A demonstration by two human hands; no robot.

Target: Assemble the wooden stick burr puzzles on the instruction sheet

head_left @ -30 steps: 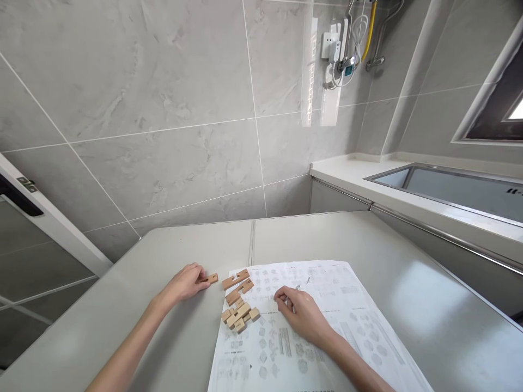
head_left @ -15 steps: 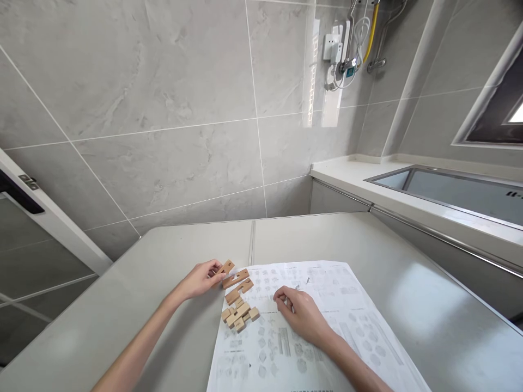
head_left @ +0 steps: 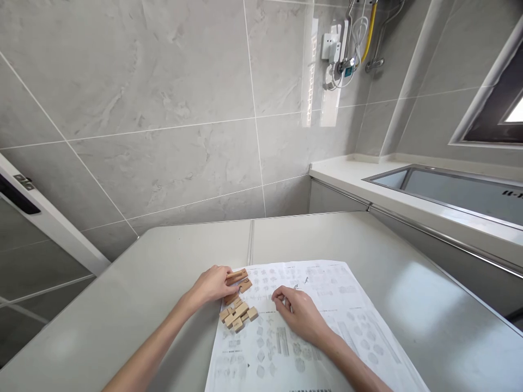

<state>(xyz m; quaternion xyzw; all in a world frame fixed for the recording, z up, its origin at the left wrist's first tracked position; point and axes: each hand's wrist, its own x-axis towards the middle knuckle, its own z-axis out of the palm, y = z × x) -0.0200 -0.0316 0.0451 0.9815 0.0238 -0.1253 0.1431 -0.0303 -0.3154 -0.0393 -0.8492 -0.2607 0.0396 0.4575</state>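
Note:
My left hand (head_left: 213, 284) lies over the top of a group of wooden puzzle pieces, its fingers curled around a notched piece (head_left: 237, 276) at the sheet's upper left corner. A second notched piece (head_left: 245, 285) sits just below it. A cluster of several small wooden blocks (head_left: 237, 316) lies on the left edge of the printed instruction sheet (head_left: 327, 321). My right hand (head_left: 297, 311) rests on the sheet to the right of the blocks, fingers curled loosely with nothing visible in them.
The sheet lies on a grey table (head_left: 171, 256) set against a tiled wall. A counter with a steel sink (head_left: 449, 188) runs along the right. Sockets and cables (head_left: 341, 49) hang on the wall above. A door (head_left: 32, 212) stands at the left.
My left hand carried a small wooden piece from the bare table rightward to the notched pieces and now covers them. My right hand has stayed almost still on the sheet.

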